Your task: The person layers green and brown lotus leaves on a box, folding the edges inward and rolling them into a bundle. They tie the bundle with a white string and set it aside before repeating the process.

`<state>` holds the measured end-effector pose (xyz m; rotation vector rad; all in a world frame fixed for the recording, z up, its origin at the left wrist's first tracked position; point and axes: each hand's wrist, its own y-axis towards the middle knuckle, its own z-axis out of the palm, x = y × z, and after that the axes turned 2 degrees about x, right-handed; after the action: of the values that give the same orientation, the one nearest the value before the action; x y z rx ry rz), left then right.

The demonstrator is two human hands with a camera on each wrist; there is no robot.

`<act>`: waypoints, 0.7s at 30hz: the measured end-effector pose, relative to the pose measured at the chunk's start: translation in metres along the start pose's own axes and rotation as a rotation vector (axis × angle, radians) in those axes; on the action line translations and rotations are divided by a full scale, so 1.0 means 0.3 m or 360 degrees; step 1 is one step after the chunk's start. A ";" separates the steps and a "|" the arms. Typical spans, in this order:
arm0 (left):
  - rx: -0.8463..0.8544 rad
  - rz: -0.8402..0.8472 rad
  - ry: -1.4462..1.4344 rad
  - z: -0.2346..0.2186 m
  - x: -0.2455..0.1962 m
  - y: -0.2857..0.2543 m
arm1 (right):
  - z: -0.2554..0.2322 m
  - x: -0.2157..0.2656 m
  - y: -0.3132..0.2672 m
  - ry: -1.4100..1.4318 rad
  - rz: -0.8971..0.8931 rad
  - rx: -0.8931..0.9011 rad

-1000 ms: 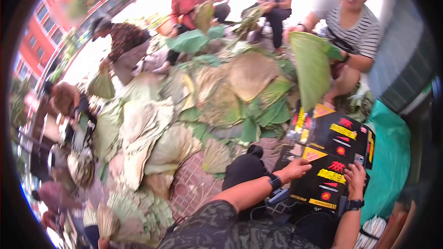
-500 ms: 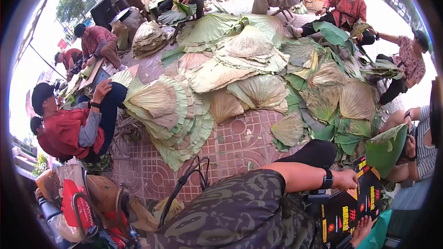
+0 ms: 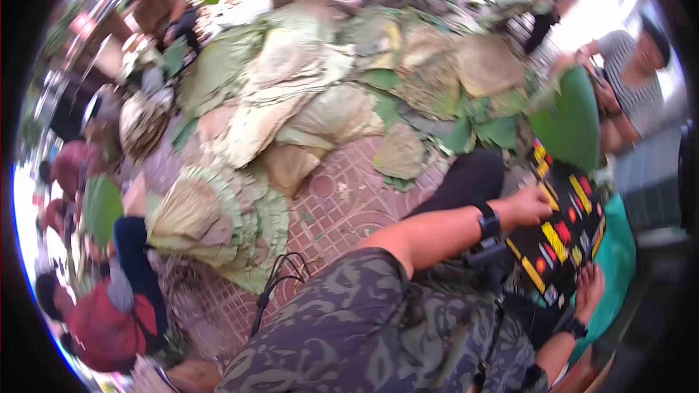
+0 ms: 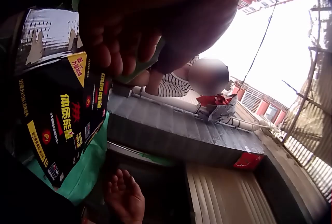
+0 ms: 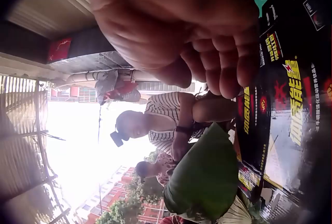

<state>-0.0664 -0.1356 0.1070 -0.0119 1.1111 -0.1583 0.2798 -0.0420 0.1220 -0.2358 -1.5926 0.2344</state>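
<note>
A black cardboard carton [image 3: 557, 240] with yellow and red printing lies across the wearer's lap at the right in the head view. My left hand [image 3: 528, 206] is over its left edge, the fingers loosely bent in the left wrist view with nothing seen between them. On the opposite side, my right hand [image 3: 590, 287] stays beside the carton's right edge. Its fingers [image 5: 228, 68] are relaxed in the right wrist view, overlapping the printed board there. Silvery wrapping [image 4: 49, 32] shows at the carton's far end.
A heap of large dried and green leaves [image 3: 306, 102] covers the tiled ground [image 3: 342, 189]. Several people sit around it; one in stripes [image 3: 630, 76] holds a big green leaf [image 3: 571, 124]. Green sheeting [image 3: 615, 247] hangs right of the carton.
The head view swung left, then partly back right. My left hand stays over the carton's left edge and my right hand now sits at its right edge, off the printed face.
</note>
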 end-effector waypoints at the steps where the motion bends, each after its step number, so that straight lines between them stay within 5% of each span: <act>1: -0.0052 -0.0153 -0.0048 -0.002 -0.017 -0.024 | -0.002 0.004 -0.076 -0.0012 -0.0066 -0.0006; 13: 0.0041 -0.0589 -0.0252 -0.054 0.097 0.151 | -0.212 -0.084 -0.530 0.0182 -0.0167 -0.0767; 21: 0.0026 -0.0646 -0.0302 -0.059 0.154 0.162 | -0.176 -0.025 -0.517 0.0179 -0.0266 -0.0604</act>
<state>-0.0563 -0.0926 0.0537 -0.2343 0.9071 -0.5190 0.3319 -0.1923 0.1621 -0.3992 -1.5261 -0.2107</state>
